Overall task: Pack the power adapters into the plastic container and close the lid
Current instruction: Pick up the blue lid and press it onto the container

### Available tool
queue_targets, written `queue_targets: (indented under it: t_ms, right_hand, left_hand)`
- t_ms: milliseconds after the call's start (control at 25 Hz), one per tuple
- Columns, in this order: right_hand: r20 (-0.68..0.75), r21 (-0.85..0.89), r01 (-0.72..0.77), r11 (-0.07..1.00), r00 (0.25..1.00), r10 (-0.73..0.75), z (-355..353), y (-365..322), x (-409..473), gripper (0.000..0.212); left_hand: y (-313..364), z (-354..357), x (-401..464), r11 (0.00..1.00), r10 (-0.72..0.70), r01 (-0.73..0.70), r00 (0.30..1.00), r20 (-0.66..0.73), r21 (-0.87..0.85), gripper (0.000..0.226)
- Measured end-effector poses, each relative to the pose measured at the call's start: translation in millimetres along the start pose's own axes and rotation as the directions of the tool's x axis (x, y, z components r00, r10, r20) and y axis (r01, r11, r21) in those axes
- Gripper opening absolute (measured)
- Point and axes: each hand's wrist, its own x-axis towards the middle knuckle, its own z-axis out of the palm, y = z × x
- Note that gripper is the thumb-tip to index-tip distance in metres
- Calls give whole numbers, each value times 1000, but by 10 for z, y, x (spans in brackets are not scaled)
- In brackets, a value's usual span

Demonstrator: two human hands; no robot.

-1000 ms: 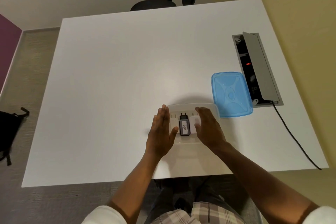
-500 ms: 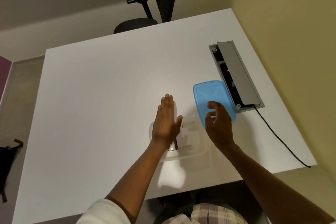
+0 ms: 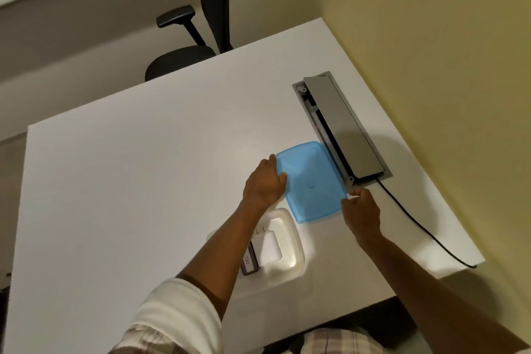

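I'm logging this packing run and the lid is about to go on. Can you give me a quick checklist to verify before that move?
1. Adapters inside the container: white adapter ok; dark adapter partly hidden by the forearm, cannot tell.
2. Nothing sticking above the rim: cannot tell.
3. Left hand on the blue lid: ok, at its left edge.
4. Right hand on the lid: ok, at its near right corner.
5. Lid clear of the open cable hatch: cannot tell, they look very close.
6. Container uncovered: ok.
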Motion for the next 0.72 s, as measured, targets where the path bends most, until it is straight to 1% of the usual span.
queue_targets:
  t_ms: [80, 160, 320, 440, 600, 720]
  right_hand:
    - [33, 1, -108, 994, 994, 108, -22, 66, 89, 33]
    - [59, 31, -170, 985, 984, 168, -21, 119, 138, 29]
    - [139, 60, -205, 977, 971, 196, 14, 155, 197, 22]
    - [150, 65, -210, 975, 969, 199, 40, 136, 242, 19]
    - [166, 138, -260, 956, 957, 237, 57, 72, 267, 20]
    - [164, 173, -264, 949, 958, 237, 68, -3, 252, 19]
  left_hand:
    - [85, 10, 204, 999, -13, 12, 999, 46, 39, 44]
    - [133, 34, 341, 998, -35, 30, 996, 81, 64, 42]
    - [159, 77, 543, 996, -36, 23, 988, 149, 87, 57]
    - [136, 94, 637, 995, -15, -2, 985, 170, 98, 59]
    - [100, 85, 672, 996, -8, -5, 990, 140, 95, 53]
    - [67, 49, 629, 999, -3, 2, 999, 38, 33, 49]
